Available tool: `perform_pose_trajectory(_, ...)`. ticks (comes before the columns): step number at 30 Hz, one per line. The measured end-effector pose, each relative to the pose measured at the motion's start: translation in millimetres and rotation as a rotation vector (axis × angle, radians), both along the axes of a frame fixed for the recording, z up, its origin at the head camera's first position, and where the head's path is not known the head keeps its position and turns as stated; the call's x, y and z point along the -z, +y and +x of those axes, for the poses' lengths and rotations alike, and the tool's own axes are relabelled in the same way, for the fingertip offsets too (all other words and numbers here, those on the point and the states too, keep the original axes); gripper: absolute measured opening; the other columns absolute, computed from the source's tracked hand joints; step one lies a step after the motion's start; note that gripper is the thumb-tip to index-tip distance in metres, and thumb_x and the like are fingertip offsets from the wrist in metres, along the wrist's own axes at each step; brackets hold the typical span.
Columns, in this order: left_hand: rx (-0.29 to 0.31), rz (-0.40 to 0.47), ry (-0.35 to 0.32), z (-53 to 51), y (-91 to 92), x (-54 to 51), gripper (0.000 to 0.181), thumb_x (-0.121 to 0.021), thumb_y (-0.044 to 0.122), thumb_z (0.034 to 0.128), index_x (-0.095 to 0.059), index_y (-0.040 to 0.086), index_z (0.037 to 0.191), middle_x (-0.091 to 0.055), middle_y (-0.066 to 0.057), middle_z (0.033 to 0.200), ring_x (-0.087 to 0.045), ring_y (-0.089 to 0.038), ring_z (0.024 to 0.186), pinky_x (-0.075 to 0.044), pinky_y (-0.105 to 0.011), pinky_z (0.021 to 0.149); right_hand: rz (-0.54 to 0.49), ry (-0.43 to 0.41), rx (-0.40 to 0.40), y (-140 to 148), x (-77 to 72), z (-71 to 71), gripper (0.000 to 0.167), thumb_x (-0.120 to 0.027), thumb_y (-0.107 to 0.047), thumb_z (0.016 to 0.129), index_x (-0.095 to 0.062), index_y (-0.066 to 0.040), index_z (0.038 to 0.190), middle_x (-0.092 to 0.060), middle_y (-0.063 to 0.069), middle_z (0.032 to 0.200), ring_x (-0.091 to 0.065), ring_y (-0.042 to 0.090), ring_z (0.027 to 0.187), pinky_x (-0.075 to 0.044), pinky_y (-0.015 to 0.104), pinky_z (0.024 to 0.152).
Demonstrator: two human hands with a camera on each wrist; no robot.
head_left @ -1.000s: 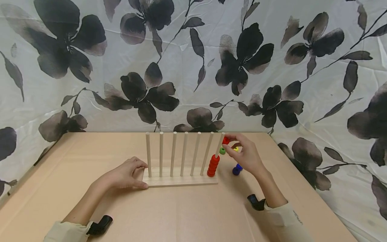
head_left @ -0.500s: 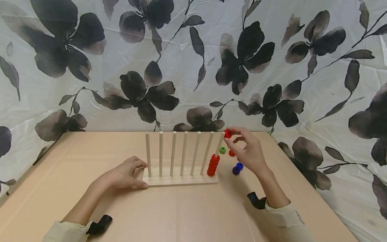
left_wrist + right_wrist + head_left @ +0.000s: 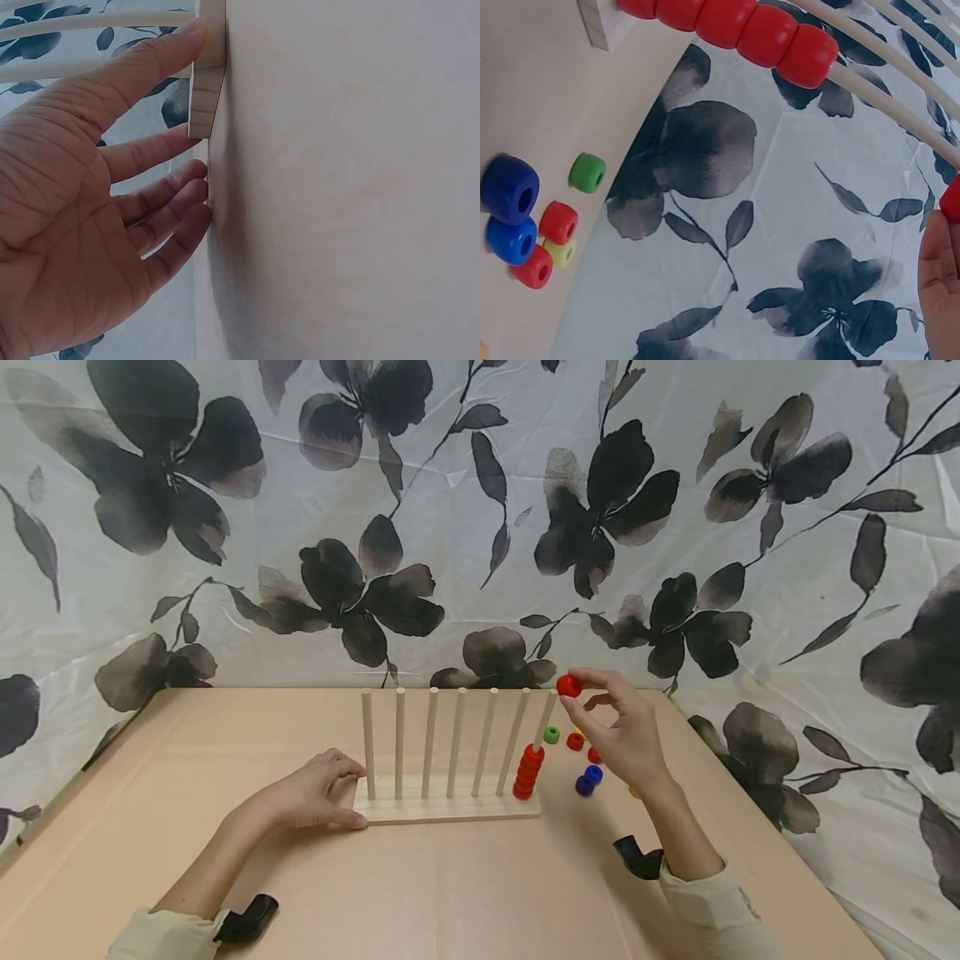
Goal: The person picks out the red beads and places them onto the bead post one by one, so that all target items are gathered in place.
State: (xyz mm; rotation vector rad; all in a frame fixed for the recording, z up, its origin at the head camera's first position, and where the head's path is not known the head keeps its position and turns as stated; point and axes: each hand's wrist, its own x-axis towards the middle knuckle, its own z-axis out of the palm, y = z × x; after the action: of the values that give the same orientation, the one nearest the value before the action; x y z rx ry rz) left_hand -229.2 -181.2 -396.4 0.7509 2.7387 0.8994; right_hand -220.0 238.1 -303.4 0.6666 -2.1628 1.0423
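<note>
The right hand (image 3: 628, 728) pinches a red bead (image 3: 567, 686) just beside the tip of the rightmost peg (image 3: 545, 720), the left hand (image 3: 311, 789) pinches the wooden rack (image 3: 450, 811), and poor alignment could make the bead slip.

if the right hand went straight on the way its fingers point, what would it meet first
Probably the rightmost peg: in the head view the right hand, pinching a red bead, points leftward, close by that peg's tip. Depth is unclear, so the bead could pass over or beside it.
</note>
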Motion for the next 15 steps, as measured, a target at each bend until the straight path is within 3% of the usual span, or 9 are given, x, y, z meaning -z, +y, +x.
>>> perform_pose_trajectory(15,0.008,0.003,0.000,0.6,-0.3,0.1,0.070,-0.091,0.040,0.0750,-0.064,0.002,0.127,-0.056,-0.011,0.124,-0.050,-0.039,0.124,-0.042,-0.060,0.105,0.034,-0.001,-0.015,-7.1,-7.7,7.6,0.043,-0.078,-0.001,0.088,-0.067,-0.004,0.129,-0.069,0.007,0.121,-0.061,0.015,0.110,-0.050,0.015,0.086)
